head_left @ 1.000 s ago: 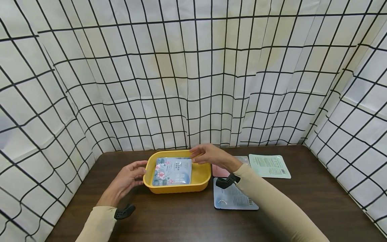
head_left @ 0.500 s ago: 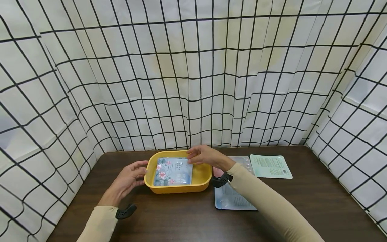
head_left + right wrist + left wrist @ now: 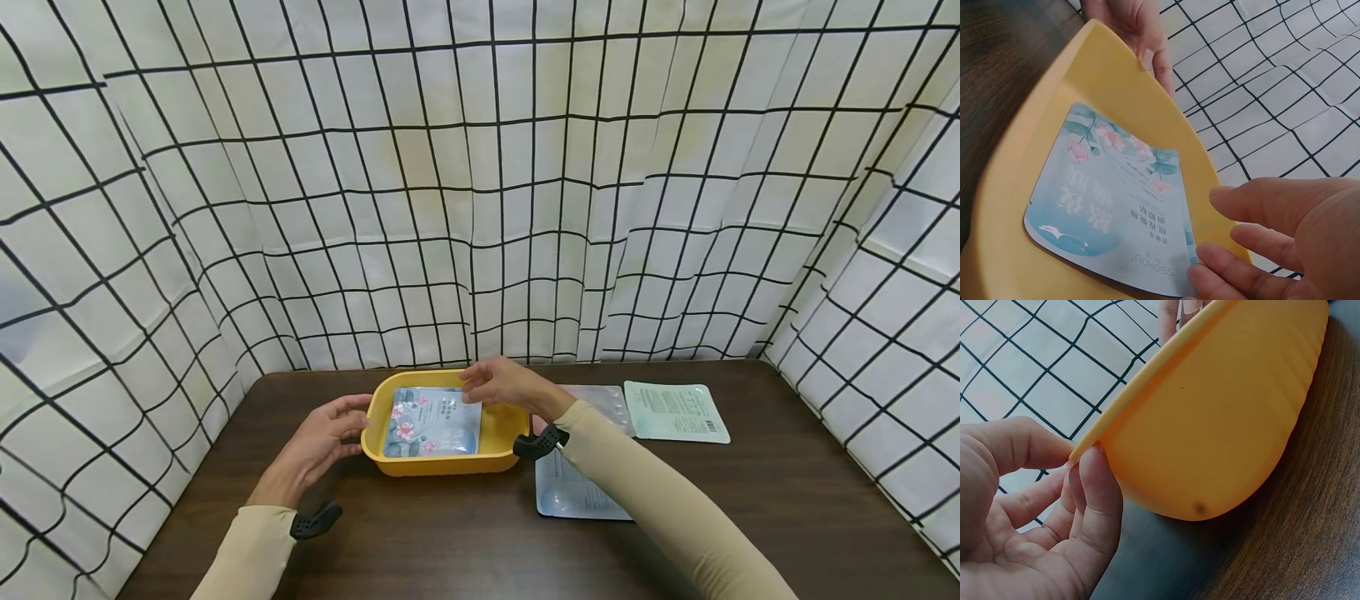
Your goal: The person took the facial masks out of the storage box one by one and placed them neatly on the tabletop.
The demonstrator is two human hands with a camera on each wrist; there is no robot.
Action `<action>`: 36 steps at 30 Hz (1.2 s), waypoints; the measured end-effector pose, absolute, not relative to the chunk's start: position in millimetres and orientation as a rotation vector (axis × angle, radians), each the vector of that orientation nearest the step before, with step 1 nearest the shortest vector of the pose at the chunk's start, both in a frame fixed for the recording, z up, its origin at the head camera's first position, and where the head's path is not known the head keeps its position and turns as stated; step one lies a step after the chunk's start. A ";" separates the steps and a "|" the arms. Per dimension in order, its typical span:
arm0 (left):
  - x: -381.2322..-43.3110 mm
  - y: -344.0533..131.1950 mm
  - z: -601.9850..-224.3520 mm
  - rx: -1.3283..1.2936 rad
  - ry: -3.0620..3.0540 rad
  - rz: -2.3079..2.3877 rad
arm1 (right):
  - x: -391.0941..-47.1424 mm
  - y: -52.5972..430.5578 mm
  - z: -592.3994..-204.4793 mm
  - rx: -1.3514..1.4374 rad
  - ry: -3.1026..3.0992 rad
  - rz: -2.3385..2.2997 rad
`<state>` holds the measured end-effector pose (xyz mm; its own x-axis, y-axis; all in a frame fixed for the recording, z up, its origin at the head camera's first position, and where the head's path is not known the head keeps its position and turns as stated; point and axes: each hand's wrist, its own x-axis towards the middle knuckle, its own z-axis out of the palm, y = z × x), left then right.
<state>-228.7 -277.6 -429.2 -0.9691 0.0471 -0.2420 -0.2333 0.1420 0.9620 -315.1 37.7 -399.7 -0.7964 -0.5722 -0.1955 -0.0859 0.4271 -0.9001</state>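
Observation:
A blue-white face mask packet (image 3: 431, 423) with pink flowers lies flat in the left part of a yellow plastic tray (image 3: 504, 435). My left hand (image 3: 318, 440) is at the tray's left end; in the left wrist view its thumb and fingertips pinch the yellow rim (image 3: 1147, 372). Over the tray's back right side is my right hand (image 3: 513, 390). In the right wrist view that hand (image 3: 1291, 240) has its lower fingertips at the edge of the packet (image 3: 1110, 206), while the thumb stays apart from it. Whether those fingertips press on the packet is hard to tell.
Right of the tray, a light blue packet (image 3: 573, 492) and a pink and silver packet (image 3: 603, 404) lie on the dark wooden table (image 3: 420, 542), partly hidden by the right arm. A pale green packet (image 3: 677, 412) lies farther right. A grid-patterned white curtain (image 3: 480, 208) stands behind.
My right hand has shifted slightly left, onto the packet's back right corner. The left hand keeps its place on the tray. The view has moved a little.

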 end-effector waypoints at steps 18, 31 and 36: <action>-228.4 -276.4 -429.6 -0.198 2.186 1.941 | -311.6 25.2 -405.8 -0.586 2.219 -1.357; -230.0 -277.9 -433.0 -0.204 2.186 1.945 | -298.4 24.0 -405.1 -0.575 2.227 -1.429; -229.4 -277.3 -431.4 -0.200 2.189 1.945 | -295.3 24.4 -405.7 -0.494 2.245 -1.439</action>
<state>-229.4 -277.3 -431.4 -0.9696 0.0354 -0.2422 -0.2363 0.1223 0.9640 -295.3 24.4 -405.7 -0.8457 -0.5090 -0.1603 -0.0671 0.3994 -0.9143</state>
